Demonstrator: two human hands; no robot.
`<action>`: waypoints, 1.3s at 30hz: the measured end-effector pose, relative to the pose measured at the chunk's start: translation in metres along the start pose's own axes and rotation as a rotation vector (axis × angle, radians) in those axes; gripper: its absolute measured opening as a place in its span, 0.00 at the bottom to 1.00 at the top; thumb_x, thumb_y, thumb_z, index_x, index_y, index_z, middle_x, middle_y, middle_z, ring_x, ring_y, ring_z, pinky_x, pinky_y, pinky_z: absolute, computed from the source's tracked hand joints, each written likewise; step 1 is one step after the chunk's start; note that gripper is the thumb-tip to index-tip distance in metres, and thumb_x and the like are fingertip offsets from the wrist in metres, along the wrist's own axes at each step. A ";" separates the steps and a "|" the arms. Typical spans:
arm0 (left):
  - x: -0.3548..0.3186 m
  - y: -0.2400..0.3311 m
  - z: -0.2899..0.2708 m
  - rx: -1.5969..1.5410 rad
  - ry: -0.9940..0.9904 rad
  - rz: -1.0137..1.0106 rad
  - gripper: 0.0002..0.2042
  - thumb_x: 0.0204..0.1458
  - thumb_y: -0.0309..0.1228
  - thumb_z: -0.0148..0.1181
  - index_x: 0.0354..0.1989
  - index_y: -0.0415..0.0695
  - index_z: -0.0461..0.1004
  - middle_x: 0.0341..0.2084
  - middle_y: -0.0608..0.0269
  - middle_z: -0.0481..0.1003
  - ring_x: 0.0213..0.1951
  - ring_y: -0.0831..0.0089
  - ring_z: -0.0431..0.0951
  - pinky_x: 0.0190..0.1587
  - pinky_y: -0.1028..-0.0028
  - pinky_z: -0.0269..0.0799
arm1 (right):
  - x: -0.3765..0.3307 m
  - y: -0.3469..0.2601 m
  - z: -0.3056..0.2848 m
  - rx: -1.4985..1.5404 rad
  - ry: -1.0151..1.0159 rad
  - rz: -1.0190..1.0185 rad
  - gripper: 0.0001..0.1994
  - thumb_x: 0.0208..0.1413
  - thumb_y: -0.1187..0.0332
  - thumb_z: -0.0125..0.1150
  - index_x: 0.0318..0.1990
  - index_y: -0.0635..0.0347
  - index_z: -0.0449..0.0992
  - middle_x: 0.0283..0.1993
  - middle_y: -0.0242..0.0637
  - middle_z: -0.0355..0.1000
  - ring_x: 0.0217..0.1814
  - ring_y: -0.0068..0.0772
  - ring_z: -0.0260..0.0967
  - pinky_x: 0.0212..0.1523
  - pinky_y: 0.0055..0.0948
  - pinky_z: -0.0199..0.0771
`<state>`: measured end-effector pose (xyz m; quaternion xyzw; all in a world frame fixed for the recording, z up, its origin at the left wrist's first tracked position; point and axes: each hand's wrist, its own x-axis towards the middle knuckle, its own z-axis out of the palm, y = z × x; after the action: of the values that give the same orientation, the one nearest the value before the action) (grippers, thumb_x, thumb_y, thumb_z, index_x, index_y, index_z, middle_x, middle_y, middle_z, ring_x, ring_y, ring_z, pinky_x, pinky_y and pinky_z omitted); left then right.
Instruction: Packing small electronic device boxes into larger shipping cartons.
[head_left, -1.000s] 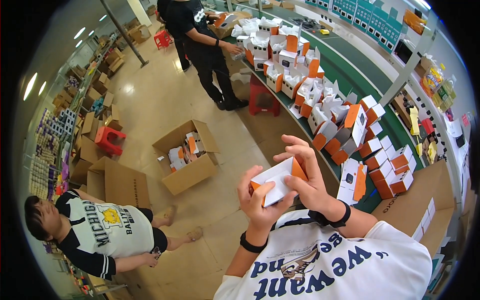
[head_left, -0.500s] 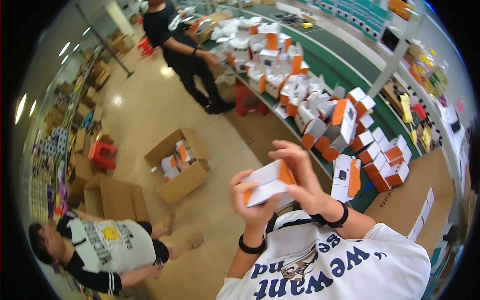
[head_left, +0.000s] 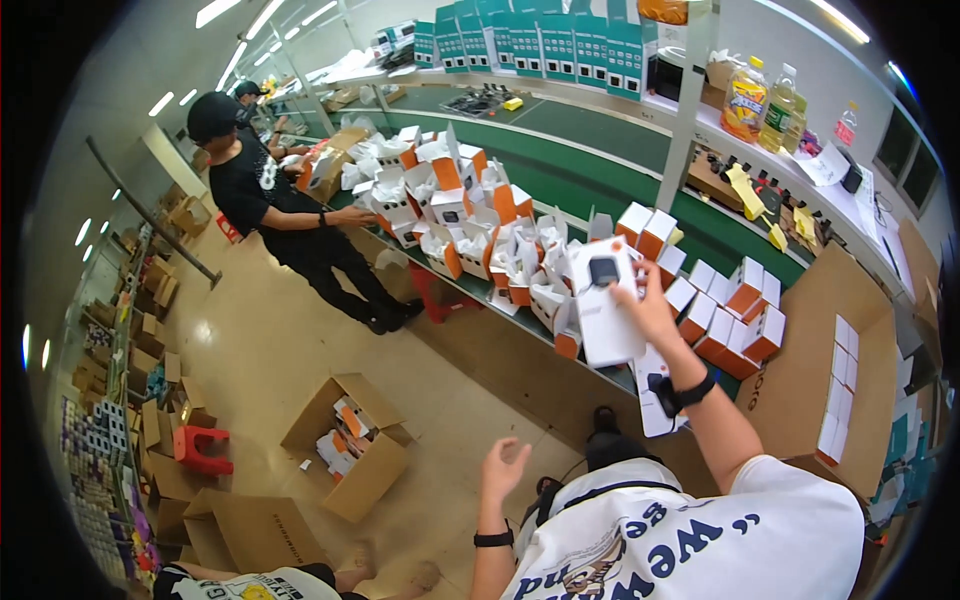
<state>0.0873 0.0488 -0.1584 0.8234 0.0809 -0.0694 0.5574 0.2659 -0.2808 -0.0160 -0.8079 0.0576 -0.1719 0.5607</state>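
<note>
My right hand (head_left: pixel 650 315) grips a white box (head_left: pixel 607 335) with a dark device printed on its face and a touch of orange at its top end. It is raised over the front edge of the green-topped bench. Below it, partly covered by my right forearm, lies a white printed carton piece (head_left: pixel 655 412). My left hand (head_left: pixel 505 466) hangs away from the bench, fingers apart and holding nothing. Closed white-and-orange boxes (head_left: pixel 718 335) stand grouped just right of my right hand. Several open boxes (head_left: pixel 470 240) with white lining crowd the bench to its left.
A large brown carton (head_left: pixel 815 370) holding white boxes stands at the right. On the floor are an open carton (head_left: pixel 350 480) with orange-and-white pieces and a red stool (head_left: pixel 203 450). A co-worker (head_left: pixel 270 200) in black reaches to the bench; another person (head_left: pixel 250 585) is at lower left.
The small box held between both hands is out of them. My right hand has moved to the bench and taken a printed white box; my left hand has dropped lower, empty. The view has tilted up.
</note>
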 end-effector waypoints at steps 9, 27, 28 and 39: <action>-0.026 -0.078 0.041 -0.033 -0.292 -0.343 0.28 0.53 0.50 0.65 0.53 0.37 0.75 0.44 0.46 0.80 0.46 0.56 0.81 0.49 0.61 0.77 | 0.159 0.057 0.084 -0.581 -0.073 -0.124 0.32 0.59 0.45 0.56 0.68 0.48 0.65 0.59 0.49 0.73 0.60 0.52 0.72 0.59 0.45 0.71; -0.032 -0.112 0.072 0.113 -0.038 -0.218 0.21 0.46 0.44 0.70 0.40 0.39 0.76 0.34 0.48 0.80 0.38 0.52 0.80 0.39 0.59 0.75 | 0.031 0.178 -0.037 -0.784 0.020 -0.154 0.26 0.56 0.52 0.64 0.48 0.71 0.75 0.44 0.56 0.75 0.45 0.57 0.74 0.48 0.45 0.75; -0.031 -0.117 0.073 0.140 -0.030 -0.215 0.21 0.45 0.44 0.70 0.40 0.39 0.76 0.34 0.48 0.80 0.38 0.52 0.79 0.39 0.59 0.75 | 0.013 0.176 -0.040 -0.815 0.000 -0.162 0.26 0.56 0.52 0.65 0.47 0.71 0.76 0.43 0.56 0.75 0.44 0.56 0.74 0.47 0.45 0.76; -0.045 -0.120 0.068 0.187 -0.084 -0.227 0.22 0.48 0.41 0.66 0.47 0.39 0.76 0.35 0.46 0.80 0.39 0.52 0.80 0.42 0.58 0.75 | -0.083 0.180 -0.059 -1.147 -0.150 -0.042 0.30 0.50 0.47 0.71 0.48 0.68 0.76 0.40 0.52 0.74 0.44 0.51 0.74 0.42 0.46 0.79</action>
<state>0.0161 0.0273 -0.2830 0.8537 0.1434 -0.1734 0.4696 0.1860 -0.3750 -0.1821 -0.9936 0.0856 -0.0663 0.0323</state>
